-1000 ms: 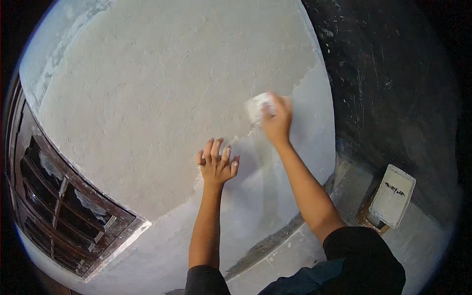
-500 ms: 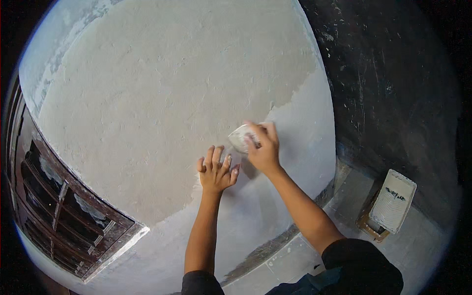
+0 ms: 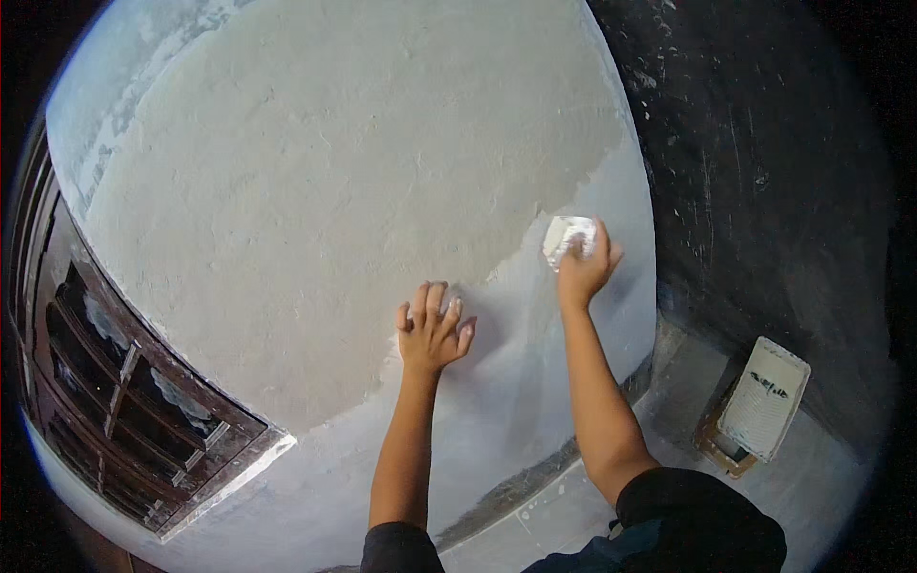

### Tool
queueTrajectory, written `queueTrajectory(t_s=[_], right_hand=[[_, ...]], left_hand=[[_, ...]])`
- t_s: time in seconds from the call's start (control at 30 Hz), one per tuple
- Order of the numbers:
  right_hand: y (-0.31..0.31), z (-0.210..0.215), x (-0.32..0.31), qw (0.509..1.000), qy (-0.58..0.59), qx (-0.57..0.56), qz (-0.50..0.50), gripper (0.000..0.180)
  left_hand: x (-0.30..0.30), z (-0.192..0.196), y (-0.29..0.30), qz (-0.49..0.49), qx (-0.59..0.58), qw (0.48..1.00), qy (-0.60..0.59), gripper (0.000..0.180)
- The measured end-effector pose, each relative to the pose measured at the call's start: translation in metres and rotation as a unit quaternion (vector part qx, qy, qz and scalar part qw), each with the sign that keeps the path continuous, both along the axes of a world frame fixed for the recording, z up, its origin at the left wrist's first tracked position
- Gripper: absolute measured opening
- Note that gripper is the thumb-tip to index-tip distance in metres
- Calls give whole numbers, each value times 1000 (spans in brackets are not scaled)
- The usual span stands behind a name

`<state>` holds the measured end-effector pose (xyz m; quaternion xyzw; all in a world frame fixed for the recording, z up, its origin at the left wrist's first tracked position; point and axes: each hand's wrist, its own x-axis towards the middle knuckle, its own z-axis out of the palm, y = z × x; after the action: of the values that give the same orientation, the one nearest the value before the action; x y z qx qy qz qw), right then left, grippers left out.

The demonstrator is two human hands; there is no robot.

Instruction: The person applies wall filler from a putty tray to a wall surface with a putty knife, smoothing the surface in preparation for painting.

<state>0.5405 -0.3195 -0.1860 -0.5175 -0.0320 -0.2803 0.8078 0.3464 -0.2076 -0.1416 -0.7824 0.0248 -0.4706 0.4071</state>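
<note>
A large wall (image 3: 334,181) fills the middle, mostly bare grey-beige with a smooth white coat over its lower right part. In my right hand (image 3: 585,275) is a white, roughly square putty spreader (image 3: 565,235), its face smeared with white paste. It meets the wall at the border of the white coat and the bare part. My left hand (image 3: 433,332) rests on the wall, lower and to the left, fingers spread apart with white smears on the fingertips. Whether anything lies beneath its palm is hidden.
On the floor at the lower right, a white ribbed tray (image 3: 764,396) with dark marks sits on a brown box (image 3: 728,449). A dark scuffed wall (image 3: 755,162) rises at the right. The brown wooden window frame (image 3: 215,435) with dark bars stands at the left.
My right hand has swept the spreader to the right and slightly up along the wall, away from my left hand. My left hand keeps nearly the same place.
</note>
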Motion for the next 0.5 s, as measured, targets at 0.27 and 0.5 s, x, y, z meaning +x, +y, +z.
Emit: queueTrajectory(t_s=[0.27,0.5], right_hand=[[11,15,-12,994,-82,-64,17,41],[-24,-1,-10,993,-38,-77,77,46]], left_hand=[[3,-1,-1,7,-6,1000,5,33],[-4,4,-5,15,-9,999,37,34]])
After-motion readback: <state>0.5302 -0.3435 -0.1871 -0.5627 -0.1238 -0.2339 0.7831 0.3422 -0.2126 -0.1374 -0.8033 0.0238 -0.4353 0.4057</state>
